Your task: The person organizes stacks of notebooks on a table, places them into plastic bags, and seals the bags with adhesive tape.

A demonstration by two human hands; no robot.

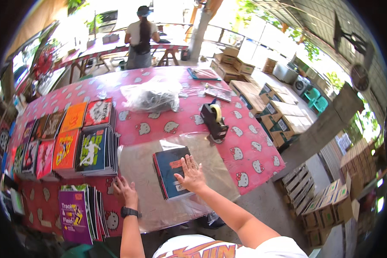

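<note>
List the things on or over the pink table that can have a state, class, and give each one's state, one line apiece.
Dark blue notebook: closed, lying flat
Right hand: open, palm down on the notebook
Left hand: open, by the brown sheet's left edge
Tape dispenser: loaded with a roll
Clear plastic bag: crumpled, dark contents
Orange basketball notebook: closed, atop its stack
Purple notebook: closed
</note>
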